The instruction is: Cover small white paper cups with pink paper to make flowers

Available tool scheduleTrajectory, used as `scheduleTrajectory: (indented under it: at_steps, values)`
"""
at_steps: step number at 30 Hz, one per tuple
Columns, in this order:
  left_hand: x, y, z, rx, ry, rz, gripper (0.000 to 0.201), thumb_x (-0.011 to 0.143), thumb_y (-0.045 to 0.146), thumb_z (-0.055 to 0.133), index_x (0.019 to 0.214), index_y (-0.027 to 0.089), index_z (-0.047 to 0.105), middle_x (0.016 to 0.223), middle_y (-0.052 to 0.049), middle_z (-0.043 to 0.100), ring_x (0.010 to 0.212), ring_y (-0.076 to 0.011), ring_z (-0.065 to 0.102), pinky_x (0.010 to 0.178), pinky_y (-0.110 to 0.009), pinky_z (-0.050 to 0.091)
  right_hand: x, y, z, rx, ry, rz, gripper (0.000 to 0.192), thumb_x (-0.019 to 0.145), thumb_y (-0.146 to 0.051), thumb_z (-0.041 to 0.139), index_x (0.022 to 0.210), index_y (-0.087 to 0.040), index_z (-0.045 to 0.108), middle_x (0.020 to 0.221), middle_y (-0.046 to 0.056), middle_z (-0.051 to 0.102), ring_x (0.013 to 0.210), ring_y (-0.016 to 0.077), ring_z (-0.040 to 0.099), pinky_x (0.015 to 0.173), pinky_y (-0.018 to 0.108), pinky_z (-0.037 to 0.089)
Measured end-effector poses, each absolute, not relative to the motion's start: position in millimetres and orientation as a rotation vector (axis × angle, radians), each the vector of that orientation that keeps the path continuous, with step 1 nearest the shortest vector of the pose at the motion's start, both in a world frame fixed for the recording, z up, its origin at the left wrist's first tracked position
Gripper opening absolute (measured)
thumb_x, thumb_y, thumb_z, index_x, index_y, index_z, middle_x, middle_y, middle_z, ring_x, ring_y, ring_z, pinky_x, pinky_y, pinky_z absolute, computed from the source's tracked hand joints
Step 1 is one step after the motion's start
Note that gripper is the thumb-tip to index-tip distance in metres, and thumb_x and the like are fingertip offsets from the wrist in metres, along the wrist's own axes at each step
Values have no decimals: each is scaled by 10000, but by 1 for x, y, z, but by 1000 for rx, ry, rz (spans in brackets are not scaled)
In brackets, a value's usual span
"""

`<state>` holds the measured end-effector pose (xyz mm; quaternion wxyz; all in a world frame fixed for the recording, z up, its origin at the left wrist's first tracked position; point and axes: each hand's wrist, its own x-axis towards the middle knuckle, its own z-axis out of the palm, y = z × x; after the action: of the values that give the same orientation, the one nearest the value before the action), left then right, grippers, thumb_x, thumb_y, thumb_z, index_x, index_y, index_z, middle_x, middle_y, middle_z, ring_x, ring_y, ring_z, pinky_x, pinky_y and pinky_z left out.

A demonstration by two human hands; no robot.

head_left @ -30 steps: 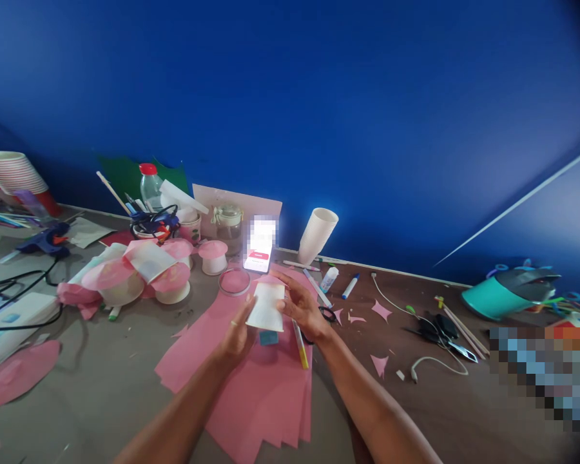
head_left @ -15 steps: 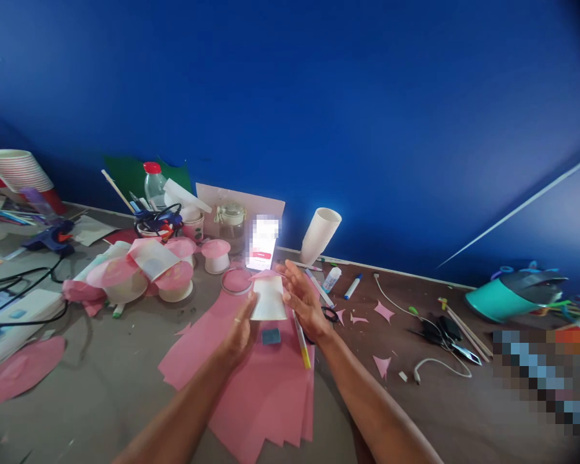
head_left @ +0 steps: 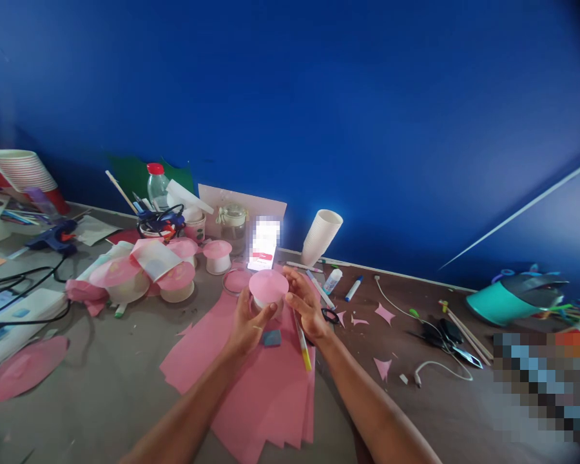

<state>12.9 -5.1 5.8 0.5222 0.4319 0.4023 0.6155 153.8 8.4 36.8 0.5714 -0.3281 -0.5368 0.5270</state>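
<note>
My left hand (head_left: 248,324) is closed around an upside-down white paper cup (head_left: 267,305), thumb across its front. A round pink paper disc (head_left: 269,284) lies over the cup's base, facing me. Beside its right edge is my right hand (head_left: 308,309), thumb and fingers apart and loosely curved; whether the fingertips touch the disc I cannot tell. Below the cup, a small blue block (head_left: 271,338) rests on a stack of pink paper sheets (head_left: 265,393). A yellow-ended marker (head_left: 303,348) lies along the stack's right side, and a roll of tape (head_left: 236,281) is behind my left hand.
A lit phone (head_left: 263,248) and a tall cup stack (head_left: 321,236) stand by the blue wall. Several pink-topped cups (head_left: 174,283) are at left. To the right lie a glue bottle (head_left: 332,281), a blue marker (head_left: 354,288), pink scraps (head_left: 381,368), scissors (head_left: 466,356) and a white cable (head_left: 444,363).
The cup has tipped so that the pink disc now faces me instead of showing edge-on. My left thumb has come across the cup's front. The right hand stays beside it.
</note>
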Motion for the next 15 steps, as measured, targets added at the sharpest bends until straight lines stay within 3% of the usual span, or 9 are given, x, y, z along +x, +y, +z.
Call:
scheduleTrajectory:
  at_steps: [5,15]
  values:
    - [10,-6,6,1172,1158,1487,550,721,381,793,1199,227,569,1148,-92,667,1087,-298,631,901,-426,521,159,11,33,-859,-1235,1141,549,775,-476,730,1255,-246,596,1192,80,653,1131,267,600,985,415,479]
    - [9,0,-11,1323,1203,1480,588,741,420,778,1256,263,540,1213,-106,642,1127,-331,613,926,-510,520,159,13,40,-971,-1229,1068,496,787,-471,697,1219,-246,605,1100,59,666,1067,240,614,914,392,505]
